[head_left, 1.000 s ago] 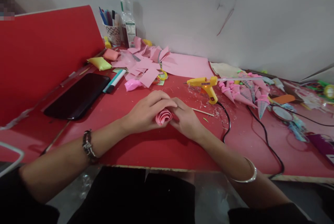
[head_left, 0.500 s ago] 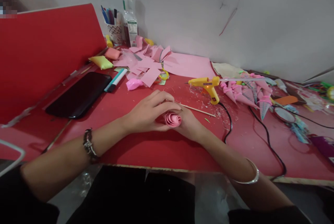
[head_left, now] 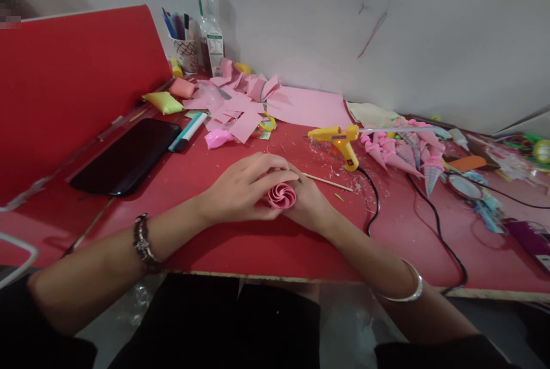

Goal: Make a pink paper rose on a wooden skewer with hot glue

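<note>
Both hands [head_left: 275, 191] pinch pink paper roll [head_left: 282, 195].

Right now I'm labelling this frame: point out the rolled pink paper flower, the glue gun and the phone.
rolled pink paper flower [head_left: 282, 195], head view, centre of the spiral.
glue gun [head_left: 334, 135], head view, yellow barrel.
phone [head_left: 126, 157], head view, middle of the dark screen.
</note>
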`<control>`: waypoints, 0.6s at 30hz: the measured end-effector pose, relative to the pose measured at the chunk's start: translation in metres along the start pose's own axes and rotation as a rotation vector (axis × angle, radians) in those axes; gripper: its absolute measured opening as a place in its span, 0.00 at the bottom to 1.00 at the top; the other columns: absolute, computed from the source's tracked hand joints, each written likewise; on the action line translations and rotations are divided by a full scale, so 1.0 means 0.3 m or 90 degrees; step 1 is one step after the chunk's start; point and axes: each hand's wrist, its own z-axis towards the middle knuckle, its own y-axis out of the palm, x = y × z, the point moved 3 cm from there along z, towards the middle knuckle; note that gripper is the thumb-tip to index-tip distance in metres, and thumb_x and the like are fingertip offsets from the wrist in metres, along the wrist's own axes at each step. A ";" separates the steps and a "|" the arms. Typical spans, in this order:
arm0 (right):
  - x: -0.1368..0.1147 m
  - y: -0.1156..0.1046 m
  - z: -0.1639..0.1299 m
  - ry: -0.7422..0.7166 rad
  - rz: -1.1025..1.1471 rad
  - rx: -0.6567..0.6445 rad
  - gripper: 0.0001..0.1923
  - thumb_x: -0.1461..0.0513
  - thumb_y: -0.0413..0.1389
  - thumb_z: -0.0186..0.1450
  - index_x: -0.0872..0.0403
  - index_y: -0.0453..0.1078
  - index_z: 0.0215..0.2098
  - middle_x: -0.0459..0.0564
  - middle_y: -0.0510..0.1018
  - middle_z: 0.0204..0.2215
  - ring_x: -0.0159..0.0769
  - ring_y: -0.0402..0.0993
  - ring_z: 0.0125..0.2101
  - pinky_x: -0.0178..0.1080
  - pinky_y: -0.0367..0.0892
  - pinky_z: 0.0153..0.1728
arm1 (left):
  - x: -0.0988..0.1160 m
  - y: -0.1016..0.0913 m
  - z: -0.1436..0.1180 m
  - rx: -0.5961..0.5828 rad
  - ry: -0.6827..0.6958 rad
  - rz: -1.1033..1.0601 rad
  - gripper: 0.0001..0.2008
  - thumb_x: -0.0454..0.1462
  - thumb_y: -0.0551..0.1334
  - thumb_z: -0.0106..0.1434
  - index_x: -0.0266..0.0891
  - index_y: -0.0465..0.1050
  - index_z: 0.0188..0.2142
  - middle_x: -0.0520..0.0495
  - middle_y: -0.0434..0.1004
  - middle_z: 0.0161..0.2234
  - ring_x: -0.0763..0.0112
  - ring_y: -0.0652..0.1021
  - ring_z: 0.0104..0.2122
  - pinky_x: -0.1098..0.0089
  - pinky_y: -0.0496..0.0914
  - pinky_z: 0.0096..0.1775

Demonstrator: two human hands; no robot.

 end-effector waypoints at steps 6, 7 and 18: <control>-0.002 -0.016 0.004 -0.060 0.091 0.026 0.14 0.62 0.53 0.56 0.56 0.63 0.41 0.54 0.71 0.41 0.38 0.68 0.41 0.42 0.66 0.41 | -0.005 -0.011 -0.001 -0.030 0.006 -0.064 0.18 0.32 0.56 0.51 0.39 0.62 0.44 0.44 0.68 0.40 0.67 0.70 0.40 0.64 0.68 0.40; -0.001 -0.020 0.004 -0.066 0.095 0.028 0.14 0.62 0.53 0.57 0.56 0.63 0.41 0.53 0.71 0.40 0.38 0.69 0.41 0.41 0.67 0.40 | -0.003 -0.013 0.000 -0.034 0.009 -0.068 0.18 0.32 0.56 0.52 0.39 0.62 0.45 0.44 0.68 0.40 0.67 0.70 0.40 0.64 0.68 0.40; 0.007 -0.030 -0.008 -0.069 0.034 0.080 0.08 0.59 0.52 0.58 0.55 0.65 0.34 0.53 0.71 0.36 0.37 0.69 0.36 0.39 0.68 0.34 | -0.023 -0.011 -0.010 -0.010 -0.016 -0.017 0.14 0.39 0.56 0.58 0.42 0.64 0.45 0.46 0.69 0.38 0.71 0.71 0.39 0.68 0.68 0.39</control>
